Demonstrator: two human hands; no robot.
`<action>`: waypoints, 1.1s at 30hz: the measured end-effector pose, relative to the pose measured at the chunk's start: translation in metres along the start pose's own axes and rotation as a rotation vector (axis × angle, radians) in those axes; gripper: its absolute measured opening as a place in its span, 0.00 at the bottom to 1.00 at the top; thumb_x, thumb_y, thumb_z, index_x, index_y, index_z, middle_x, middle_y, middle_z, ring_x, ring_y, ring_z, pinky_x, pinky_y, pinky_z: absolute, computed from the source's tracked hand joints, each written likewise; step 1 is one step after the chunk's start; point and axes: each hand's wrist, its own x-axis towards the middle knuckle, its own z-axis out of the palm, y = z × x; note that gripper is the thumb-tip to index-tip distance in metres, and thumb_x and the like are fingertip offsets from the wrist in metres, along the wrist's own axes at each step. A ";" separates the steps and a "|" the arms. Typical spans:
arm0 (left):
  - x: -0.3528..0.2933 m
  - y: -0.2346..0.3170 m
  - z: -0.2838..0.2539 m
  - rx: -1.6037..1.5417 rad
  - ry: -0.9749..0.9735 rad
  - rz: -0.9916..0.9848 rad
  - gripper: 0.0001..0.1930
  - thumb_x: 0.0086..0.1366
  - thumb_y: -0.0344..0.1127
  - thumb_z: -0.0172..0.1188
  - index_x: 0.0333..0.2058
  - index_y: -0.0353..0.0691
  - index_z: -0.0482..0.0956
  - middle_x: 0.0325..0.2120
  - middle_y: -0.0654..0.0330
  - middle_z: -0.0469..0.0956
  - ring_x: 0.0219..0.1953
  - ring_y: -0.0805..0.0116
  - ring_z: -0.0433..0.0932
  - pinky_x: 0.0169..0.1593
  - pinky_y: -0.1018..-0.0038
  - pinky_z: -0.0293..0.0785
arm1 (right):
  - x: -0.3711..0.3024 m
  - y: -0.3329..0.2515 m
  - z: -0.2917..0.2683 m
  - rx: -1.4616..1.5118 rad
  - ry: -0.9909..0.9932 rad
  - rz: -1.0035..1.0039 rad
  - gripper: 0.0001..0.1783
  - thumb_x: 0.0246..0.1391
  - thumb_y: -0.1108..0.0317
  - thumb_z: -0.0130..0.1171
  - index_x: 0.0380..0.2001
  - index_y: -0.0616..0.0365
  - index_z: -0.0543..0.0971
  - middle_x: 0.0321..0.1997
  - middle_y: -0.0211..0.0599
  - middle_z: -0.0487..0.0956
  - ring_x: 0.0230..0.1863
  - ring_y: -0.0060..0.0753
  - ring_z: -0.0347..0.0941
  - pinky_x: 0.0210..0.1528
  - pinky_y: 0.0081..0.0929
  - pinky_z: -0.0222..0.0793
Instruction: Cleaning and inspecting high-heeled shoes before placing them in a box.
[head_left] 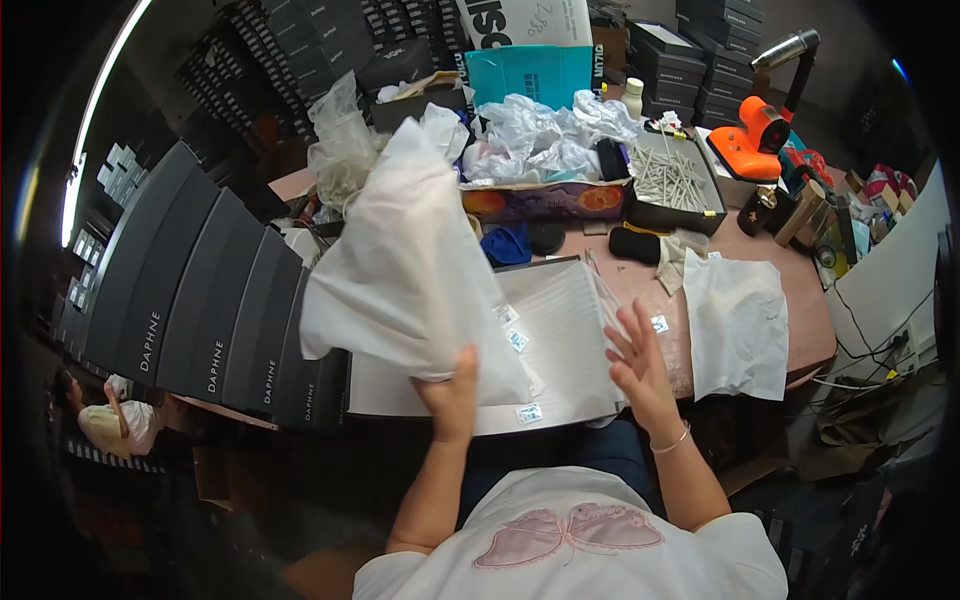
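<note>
White dust bag (405, 265) pinched above left hand (452, 395) fingers, right hand (640, 365) spread apart

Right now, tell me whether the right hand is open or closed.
Open. The right hand has its fingers spread above the white tray and holds nothing; the left hand grips the white bag.

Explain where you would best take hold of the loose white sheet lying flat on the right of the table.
Probably the near right corner of the white sheet, from the table's front edge: it overhangs the table there, so fingers can slip under.
</note>
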 end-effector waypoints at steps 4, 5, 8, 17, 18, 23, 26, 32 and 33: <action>-0.064 -0.031 0.052 0.426 -0.629 0.275 0.28 0.53 0.27 0.66 0.54 0.32 0.68 0.36 0.47 0.80 0.37 0.54 0.81 0.41 0.65 0.75 | 0.020 0.022 0.010 0.570 -0.071 0.115 0.43 0.56 0.58 0.61 0.68 0.57 0.51 0.65 0.46 0.63 0.62 0.37 0.66 0.59 0.33 0.67; -0.060 -0.028 0.054 0.420 -0.666 0.329 0.32 0.53 0.27 0.65 0.57 0.34 0.64 0.33 0.46 0.80 0.36 0.50 0.81 0.39 0.63 0.75 | 0.007 0.030 -0.002 0.639 -0.056 0.143 0.42 0.57 0.59 0.61 0.68 0.58 0.51 0.65 0.45 0.63 0.61 0.37 0.66 0.59 0.32 0.66; -0.043 -0.036 0.037 0.695 -0.875 0.316 0.45 0.54 0.28 0.63 0.68 0.41 0.48 0.25 0.46 0.78 0.31 0.45 0.80 0.34 0.58 0.76 | 0.012 0.026 0.002 0.498 -0.164 0.266 0.39 0.55 0.62 0.62 0.65 0.60 0.56 0.61 0.41 0.67 0.58 0.34 0.67 0.59 0.30 0.65; 0.005 -0.074 -0.119 0.919 -0.047 0.015 0.46 0.55 0.39 0.68 0.66 0.33 0.49 0.52 0.40 0.69 0.53 0.45 0.70 0.57 0.59 0.66 | 0.062 0.124 0.032 -1.018 -0.848 0.402 0.47 0.45 0.56 0.67 0.65 0.64 0.58 0.50 0.55 0.76 0.50 0.50 0.75 0.54 0.35 0.68; 0.004 -0.109 -0.143 0.910 -0.067 -0.108 0.48 0.55 0.43 0.69 0.66 0.32 0.48 0.54 0.39 0.68 0.55 0.43 0.69 0.59 0.58 0.65 | 0.058 0.137 0.035 -1.028 -0.839 0.372 0.49 0.44 0.54 0.67 0.65 0.63 0.58 0.49 0.58 0.76 0.49 0.53 0.74 0.53 0.36 0.68; 0.023 -0.157 -0.147 0.813 -0.237 -0.372 0.45 0.54 0.44 0.70 0.62 0.28 0.55 0.53 0.40 0.70 0.54 0.48 0.71 0.56 0.61 0.67 | 0.057 0.144 0.040 -1.007 -0.802 0.350 0.53 0.41 0.50 0.68 0.65 0.64 0.57 0.49 0.63 0.76 0.50 0.57 0.74 0.54 0.39 0.68; 0.048 -0.161 -0.158 0.248 -0.283 -0.560 0.26 0.58 0.32 0.66 0.53 0.33 0.67 0.43 0.52 0.77 0.45 0.63 0.77 0.48 0.70 0.74 | 0.061 0.171 0.023 -0.862 -0.776 0.345 0.54 0.40 0.49 0.69 0.65 0.66 0.57 0.51 0.64 0.75 0.52 0.57 0.73 0.55 0.40 0.67; 0.086 -0.002 -0.117 -0.318 -0.315 -0.467 0.19 0.62 0.26 0.56 0.52 0.38 0.66 0.46 0.52 0.76 0.47 0.62 0.78 0.50 0.68 0.77 | 0.070 0.127 0.036 -0.853 -0.746 0.359 0.52 0.40 0.48 0.69 0.63 0.67 0.60 0.52 0.65 0.74 0.53 0.56 0.73 0.56 0.39 0.68; 0.092 0.026 -0.092 -0.529 -0.318 -0.534 0.20 0.64 0.27 0.54 0.54 0.39 0.65 0.49 0.51 0.75 0.49 0.59 0.78 0.52 0.65 0.77 | 0.065 0.134 0.043 -0.917 -0.761 0.367 0.51 0.40 0.48 0.68 0.63 0.66 0.60 0.51 0.64 0.74 0.53 0.56 0.73 0.55 0.39 0.68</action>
